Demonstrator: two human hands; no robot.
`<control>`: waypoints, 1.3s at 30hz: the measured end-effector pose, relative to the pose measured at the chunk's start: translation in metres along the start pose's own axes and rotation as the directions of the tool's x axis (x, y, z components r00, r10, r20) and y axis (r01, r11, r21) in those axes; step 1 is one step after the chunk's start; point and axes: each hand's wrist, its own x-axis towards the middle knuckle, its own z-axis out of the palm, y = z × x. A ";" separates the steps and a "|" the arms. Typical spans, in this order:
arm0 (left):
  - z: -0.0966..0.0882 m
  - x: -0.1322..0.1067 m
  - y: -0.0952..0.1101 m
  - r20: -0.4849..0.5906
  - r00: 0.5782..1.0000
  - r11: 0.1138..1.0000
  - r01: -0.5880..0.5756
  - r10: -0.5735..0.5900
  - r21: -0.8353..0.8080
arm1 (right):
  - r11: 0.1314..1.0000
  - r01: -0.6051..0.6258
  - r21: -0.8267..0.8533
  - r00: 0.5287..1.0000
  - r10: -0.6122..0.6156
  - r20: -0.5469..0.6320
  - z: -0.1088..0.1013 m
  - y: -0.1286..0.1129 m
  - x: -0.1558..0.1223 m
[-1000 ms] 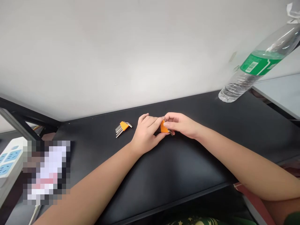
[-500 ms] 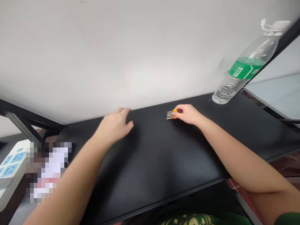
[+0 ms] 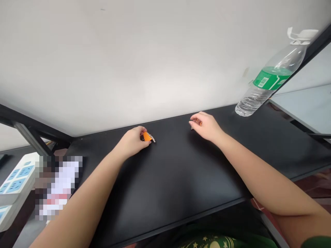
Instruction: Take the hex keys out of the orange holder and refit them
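Observation:
My left hand (image 3: 131, 143) is over the left middle of the black tabletop (image 3: 176, 179). Its thumb and fingers pinch a small orange block with thin metal rods (image 3: 147, 136), and a silvery rod end sticks out on the right. My right hand (image 3: 205, 125) is curled near the back edge, palm facing left. Within its fingers, bits of orange and the tips of metal rods show, a second such piece (image 3: 197, 121) mostly hidden by the hand. The two hands are well apart.
A clear plastic bottle (image 3: 269, 79) with a green label and white handle stands at the back right against a black frame. A white power strip (image 3: 19, 182) and a blurred-out item (image 3: 60, 186) lie at the left. A pale wall (image 3: 155, 62) rises behind the table.
My left hand, earlier open with nothing seen in it, now pinches an orange block with metal rods. My right hand has curled further round its piece, whose rods were plainly visible before.

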 end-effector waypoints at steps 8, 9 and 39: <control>0.047 -0.027 0.047 -0.208 0.876 0.882 -0.461 0.434 -0.099 | 0.759 -0.315 0.570 0.823 -0.081 0.562 0.042 -0.039 -0.023; 0.050 -0.029 0.049 -0.229 0.855 0.863 -0.496 0.466 -0.094 | 0.745 -0.314 0.588 0.812 -0.111 0.573 0.043 -0.039 -0.023; 0.060 -0.026 0.046 -0.383 0.819 0.846 -0.511 0.427 -0.151 | 0.589 -0.461 0.664 0.831 0.024 0.556 0.043 -0.043 -0.025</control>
